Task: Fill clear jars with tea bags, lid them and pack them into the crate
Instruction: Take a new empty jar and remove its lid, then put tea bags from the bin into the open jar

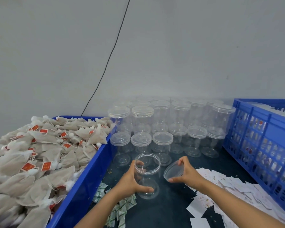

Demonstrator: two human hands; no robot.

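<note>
Left hand (130,180) grips an open, empty clear plastic jar (146,175), upright on the dark counter (171,209) at frame centre-bottom. Right hand (186,173) pinches a clear round plastic lid (174,170), tilted, at 3 o'clock of the jar, apart from it. Lidded empty clear jars (163,127) stand grouped at 12 o'clock. Blue plastic tray (82,183) heaped with beige tea bags (39,150) at 9 o'clock. Blue slatted crate (260,139) at 2 o'clock.
</note>
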